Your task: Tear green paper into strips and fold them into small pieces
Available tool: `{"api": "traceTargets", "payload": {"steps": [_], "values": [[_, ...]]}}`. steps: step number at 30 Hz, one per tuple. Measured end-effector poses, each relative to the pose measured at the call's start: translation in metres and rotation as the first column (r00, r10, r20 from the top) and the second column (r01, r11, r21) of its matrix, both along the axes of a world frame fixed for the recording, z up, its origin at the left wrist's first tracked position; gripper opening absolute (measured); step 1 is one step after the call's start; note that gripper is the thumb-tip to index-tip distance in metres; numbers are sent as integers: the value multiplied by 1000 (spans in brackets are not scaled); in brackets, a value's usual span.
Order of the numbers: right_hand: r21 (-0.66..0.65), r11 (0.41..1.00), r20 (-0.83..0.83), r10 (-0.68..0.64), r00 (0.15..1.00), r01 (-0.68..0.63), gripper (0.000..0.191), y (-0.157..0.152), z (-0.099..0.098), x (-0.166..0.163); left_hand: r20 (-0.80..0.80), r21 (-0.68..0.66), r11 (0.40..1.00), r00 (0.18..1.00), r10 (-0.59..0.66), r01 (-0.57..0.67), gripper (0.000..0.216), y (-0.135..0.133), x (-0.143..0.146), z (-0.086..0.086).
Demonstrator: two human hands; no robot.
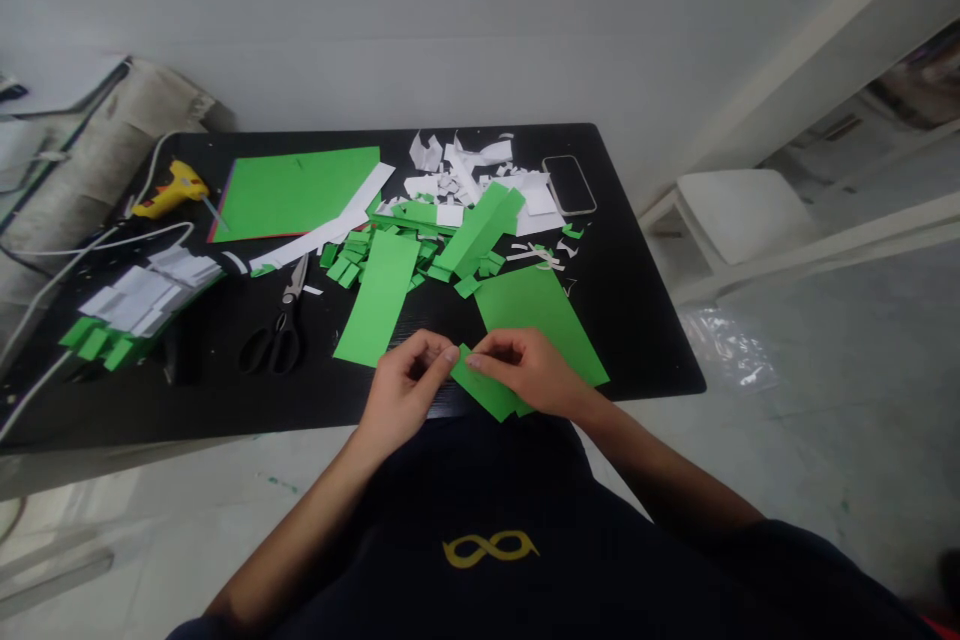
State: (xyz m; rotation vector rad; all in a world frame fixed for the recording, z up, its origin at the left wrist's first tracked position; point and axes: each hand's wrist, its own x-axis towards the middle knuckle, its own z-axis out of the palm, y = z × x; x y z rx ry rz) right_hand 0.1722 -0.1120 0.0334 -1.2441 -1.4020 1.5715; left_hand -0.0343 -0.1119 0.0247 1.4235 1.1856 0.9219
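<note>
A piece of green paper (491, 394) is pinched at its upper left corner between my two hands, near the table's front edge. My left hand (409, 375) has thumb and fingertips closed on that corner. Right beside it, my right hand (525, 368) grips the same paper with thumb and curled fingers. Under and beyond my right hand lies a larger green paper sheet (551, 315). A wide green paper strip (381, 295) rests just past my left hand. Small green folded pieces (349, 260) are heaped behind it, with a long green strip (480, 232) on top.
Black-handled scissors (281, 325) lie left of the strip. A yellow glue gun (172, 192) sits at the back left, near green sheets (300, 190). A green and white folded-paper piece (139, 305) is at far left. White scraps (461, 165) and a phone (570, 185) lie at the back.
</note>
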Motion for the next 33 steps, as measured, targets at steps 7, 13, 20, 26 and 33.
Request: {"api": "traceTargets", "payload": {"steps": [7, 13, 20, 26, 33], "values": [[0, 1000, 7, -2, 1000, 2, 21, 1, 0, 9, 31, -20, 993, 993, 114, -113, 32, 5, -7, 1], [11, 1000, -11, 13, 1000, -12, 15, -2, 0, 5, 40, -25, 995, 995, 95, -94, 33, 7, -4, 3], [48, 999, -17, -23, 1000, 23, 19, -1, 3, -7, 93, -85, 996, 995, 41, -33, 34, 0, 5, -2], [72, 997, 31, -31, 999, 29, 21, -3, 5, -9, 63, -54, 998, 998, 30, -26, 40, 2, 5, -3], [112, 993, 26, -50, 998, 46, 17, -5, 3, -9, 14, 59, 988, 990, 142, -143, 40, 2, 4, -5]]}}
